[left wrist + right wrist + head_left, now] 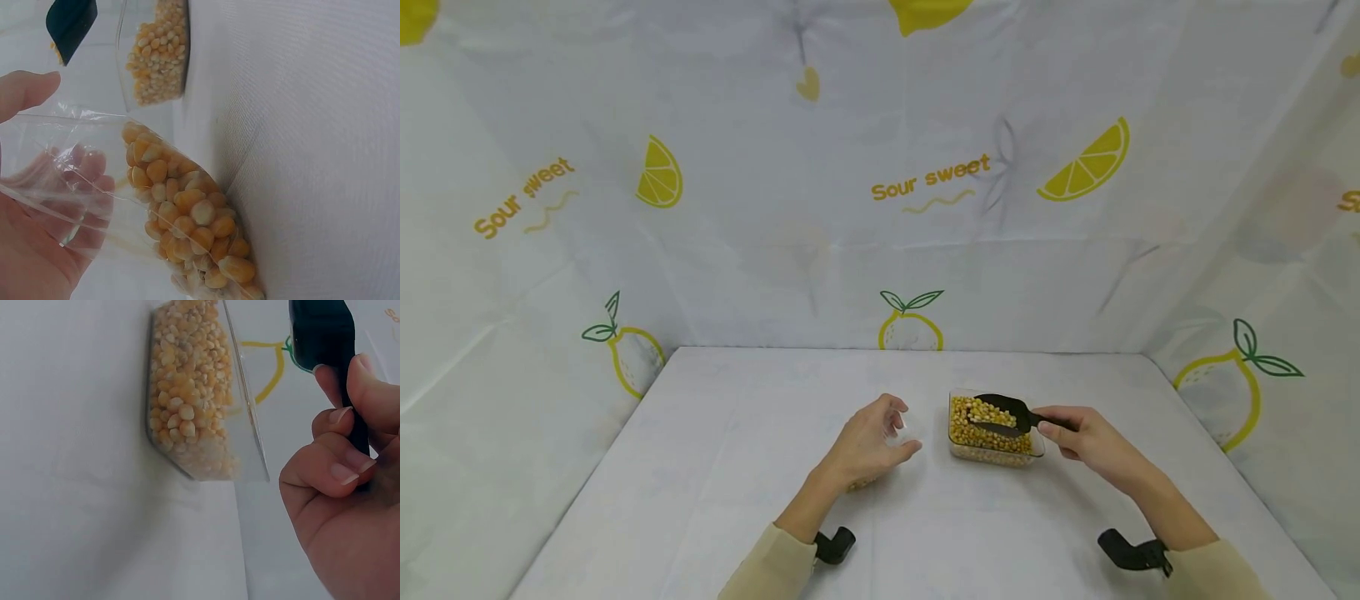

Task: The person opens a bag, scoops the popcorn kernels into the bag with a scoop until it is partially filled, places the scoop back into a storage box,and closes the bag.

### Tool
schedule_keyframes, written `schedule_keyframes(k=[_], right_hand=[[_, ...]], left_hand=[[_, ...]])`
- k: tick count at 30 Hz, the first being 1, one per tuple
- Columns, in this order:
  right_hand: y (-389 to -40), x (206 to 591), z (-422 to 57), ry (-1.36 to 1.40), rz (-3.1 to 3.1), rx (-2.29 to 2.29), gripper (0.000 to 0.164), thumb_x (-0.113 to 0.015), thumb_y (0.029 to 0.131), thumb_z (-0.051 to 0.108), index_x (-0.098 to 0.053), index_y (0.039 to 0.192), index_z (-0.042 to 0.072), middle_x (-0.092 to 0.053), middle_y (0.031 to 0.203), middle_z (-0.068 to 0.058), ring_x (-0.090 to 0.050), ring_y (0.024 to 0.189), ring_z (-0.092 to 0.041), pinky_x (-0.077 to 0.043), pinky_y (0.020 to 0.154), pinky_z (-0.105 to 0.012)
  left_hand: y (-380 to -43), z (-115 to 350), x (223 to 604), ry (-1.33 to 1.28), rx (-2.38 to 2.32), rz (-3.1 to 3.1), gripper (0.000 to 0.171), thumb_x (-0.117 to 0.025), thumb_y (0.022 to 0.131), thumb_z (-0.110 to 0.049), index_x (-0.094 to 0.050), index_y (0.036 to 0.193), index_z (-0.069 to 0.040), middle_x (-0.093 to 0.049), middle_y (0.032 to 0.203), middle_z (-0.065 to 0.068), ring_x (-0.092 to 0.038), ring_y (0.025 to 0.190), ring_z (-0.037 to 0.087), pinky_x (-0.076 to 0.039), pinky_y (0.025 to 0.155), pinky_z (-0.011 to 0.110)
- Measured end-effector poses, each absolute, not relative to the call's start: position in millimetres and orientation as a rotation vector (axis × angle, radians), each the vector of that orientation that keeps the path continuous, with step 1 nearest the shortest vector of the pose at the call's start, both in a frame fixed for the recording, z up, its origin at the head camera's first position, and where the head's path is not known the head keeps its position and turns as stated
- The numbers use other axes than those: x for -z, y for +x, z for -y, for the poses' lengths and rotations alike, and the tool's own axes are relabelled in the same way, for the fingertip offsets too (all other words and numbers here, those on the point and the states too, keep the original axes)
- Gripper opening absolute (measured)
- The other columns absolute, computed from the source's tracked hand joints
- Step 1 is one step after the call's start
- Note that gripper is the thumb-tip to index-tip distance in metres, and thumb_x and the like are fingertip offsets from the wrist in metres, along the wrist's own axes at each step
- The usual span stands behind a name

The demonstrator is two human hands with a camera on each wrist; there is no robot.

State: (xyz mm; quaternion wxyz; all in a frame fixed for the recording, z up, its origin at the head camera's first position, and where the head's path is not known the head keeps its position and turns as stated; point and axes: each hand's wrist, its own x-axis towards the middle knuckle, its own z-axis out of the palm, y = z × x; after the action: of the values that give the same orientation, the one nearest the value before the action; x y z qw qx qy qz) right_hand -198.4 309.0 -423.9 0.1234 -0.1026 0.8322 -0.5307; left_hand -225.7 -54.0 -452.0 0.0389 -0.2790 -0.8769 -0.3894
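On the right, my right hand (1086, 437) grips the handle of a black scoop (1021, 412) between thumb and curled fingers. Corn kernels (992, 412) fill the scoop, which is over a clear rectangular container (997, 457) of corn. My left hand (867, 443) curves round the upper part of a clear plastic bag (69, 134), thumb and fingers spread apart. Yellow kernels (194, 219) lie in the bag's lower part, which rests on the table. Through the plastic, the left fingers (90, 169) show behind the bag. From above, the left hand hides most of it.
Both hands work over a white-covered table (715, 433). A white cloth with lemon prints (910, 332) hangs behind it and at both sides. Black wrist mounts (835, 546) sit at both sleeves. The container stands to the right of the bag.
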Motion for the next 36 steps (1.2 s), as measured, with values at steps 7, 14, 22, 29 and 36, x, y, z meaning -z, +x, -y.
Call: schedule_keyframes(k=[7,14,22,29,36], right_hand=[[-198.7,413.2,-297.7,-0.349,-2.478,1.505,0.052,-0.057,0.105,0.021,-0.046,0.142,-0.014,-0.028,0.059,0.004,-0.023,0.053,-0.011,-0.030,0.051,-0.034],[-198.7,404.3,-287.4,-0.424,-2.475,1.518,0.050,-0.057,0.105,0.019,-0.048,0.140,-0.015,-0.028,0.059,0.005,-0.023,0.053,-0.012,-0.031,0.050,-0.033],[-202.7,395.2,-274.3,-0.432,-2.508,1.484,0.048,-0.060,0.104,0.019,-0.051,0.139,-0.012,-0.031,0.062,0.004,-0.026,0.054,-0.010,-0.032,0.051,-0.031],[-206.1,391.3,-265.9,-0.428,-2.496,1.481,0.046,-0.060,0.103,0.019,-0.054,0.138,-0.011,-0.034,0.063,0.003,-0.029,0.055,-0.010,-0.034,0.052,-0.030],[-205.4,387.0,-255.9,-0.423,-2.523,1.448,0.046,-0.061,0.103,0.020,-0.056,0.138,-0.009,-0.054,0.081,-0.008,-0.040,0.063,-0.014,-0.040,0.056,-0.031]], left_hand=[[-225.3,54.7,449.7,-0.839,1.207,2.692,0.052,-0.080,0.086,-0.033,-0.058,0.123,-0.005,-0.064,0.100,0.008,-0.056,0.083,0.011,-0.048,0.073,0.028],[-225.6,54.1,448.3,-0.836,1.209,2.709,0.051,-0.080,0.086,-0.035,-0.058,0.123,-0.008,-0.064,0.100,0.007,-0.056,0.084,0.011,-0.048,0.073,0.028],[-226.4,55.1,448.7,-0.840,1.201,2.705,0.051,-0.081,0.086,-0.034,-0.058,0.123,-0.008,-0.064,0.100,0.007,-0.056,0.083,0.010,-0.048,0.073,0.028],[-225.5,55.0,448.8,-0.830,1.203,2.721,0.050,-0.081,0.086,-0.035,-0.058,0.123,-0.009,-0.065,0.102,0.008,-0.057,0.084,0.011,-0.048,0.074,0.028],[-225.1,54.7,449.8,-0.851,1.221,2.714,0.053,-0.080,0.086,-0.035,-0.058,0.124,-0.005,-0.064,0.101,0.009,-0.057,0.084,0.012,-0.048,0.073,0.029]])
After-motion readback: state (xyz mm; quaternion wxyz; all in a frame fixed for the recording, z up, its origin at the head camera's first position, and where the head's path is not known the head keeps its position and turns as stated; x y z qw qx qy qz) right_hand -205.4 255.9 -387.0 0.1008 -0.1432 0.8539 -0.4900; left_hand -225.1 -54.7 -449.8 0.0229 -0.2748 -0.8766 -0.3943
